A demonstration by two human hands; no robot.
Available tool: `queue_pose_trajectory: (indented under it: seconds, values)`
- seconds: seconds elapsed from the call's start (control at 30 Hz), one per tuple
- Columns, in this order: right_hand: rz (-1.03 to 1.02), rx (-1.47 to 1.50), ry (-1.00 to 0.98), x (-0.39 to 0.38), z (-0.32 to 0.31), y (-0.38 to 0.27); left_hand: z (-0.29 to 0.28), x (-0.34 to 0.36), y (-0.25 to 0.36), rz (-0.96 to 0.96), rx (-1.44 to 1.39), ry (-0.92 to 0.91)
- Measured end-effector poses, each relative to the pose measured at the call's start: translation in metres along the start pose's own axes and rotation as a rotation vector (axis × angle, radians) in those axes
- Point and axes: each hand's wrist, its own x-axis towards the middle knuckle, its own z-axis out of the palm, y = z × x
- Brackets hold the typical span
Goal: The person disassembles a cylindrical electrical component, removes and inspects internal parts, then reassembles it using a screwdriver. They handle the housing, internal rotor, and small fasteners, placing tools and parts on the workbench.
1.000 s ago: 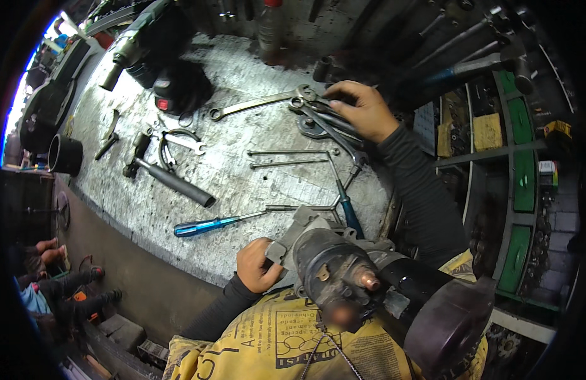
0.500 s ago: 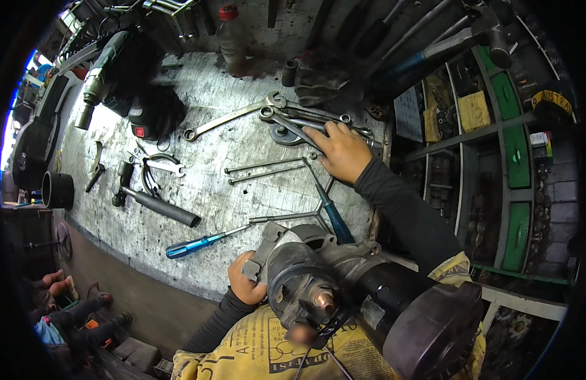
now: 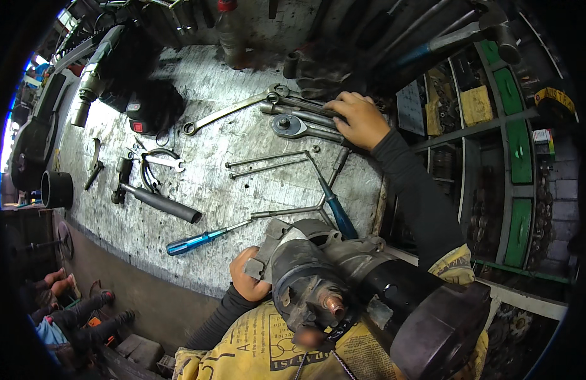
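A starter motor (image 3: pixel 400 288), black and grimy with a copper-coloured terminal stud, lies in front of my body at the lower right. My left hand (image 3: pixel 247 273) is closed on the metal flange at its left end. At the far right of the bench, my right hand (image 3: pixel 362 120) bends its fingers round the shaft of a combination wrench (image 3: pixel 275 99) lying among other wrenches and bars. The fingertips are partly hidden. Just below that hand rests a ratchet (image 3: pixel 285 125), its round head in plain view and its handle end near my palm.
On the bench lie two thin bolts (image 3: pixel 268 166), a three-armed wrench (image 3: pixel 286 213), blue screwdrivers (image 3: pixel 198 243), a hammer (image 3: pixel 157 201) and pliers (image 3: pixel 155 171). A cordless impact wrench (image 3: pixel 109 69) stands back left, a bottle (image 3: pixel 230 35) behind. Shelves with green fronts (image 3: pixel 516 152) line the right.
My right hand has moved away and to the right, and the combination wrench has shifted off the ratchet, which now shows. My left hand stays on the starter motor.
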Motion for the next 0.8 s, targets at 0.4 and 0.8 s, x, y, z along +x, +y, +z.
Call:
queue_pose_trajectory:
  seconds: [0.4, 0.8]
  values:
    - [-0.094, -0.185, 0.161, -0.031, 0.034, -0.017, -0.001, -0.001, 0.004, -0.073, 0.006, -0.033]
    - [-0.066, -0.059, 0.27, -0.001, 0.029, -0.018, 0.003, -0.003, -0.001, -0.057, -0.02, -0.069]
